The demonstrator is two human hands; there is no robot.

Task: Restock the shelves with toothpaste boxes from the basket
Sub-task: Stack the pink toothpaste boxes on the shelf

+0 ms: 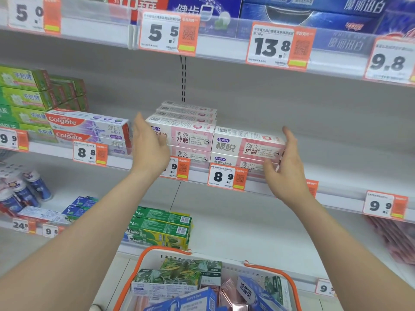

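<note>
Pink-and-white toothpaste boxes stand stacked on the middle shelf [336, 194]: a taller stack [190, 133] on the left and a lower stack of two [244, 147] on the right. My left hand [149, 147] is flat against the left end of the taller stack, fingers straight. At the right end of the lower stack, my right hand [285, 167] has its fingers straight and touching the box ends. The white basket with an orange rim [146, 254] sits below, holding green, blue and pink toothpaste boxes [170, 279].
Colgate boxes [89, 129] and green boxes [24, 95] fill the shelf's left part. Bare shelf extends right of my right hand. Price tags line the shelf edges. Green boxes [161, 227] lie on the lower shelf; blue boxes on the top shelf.
</note>
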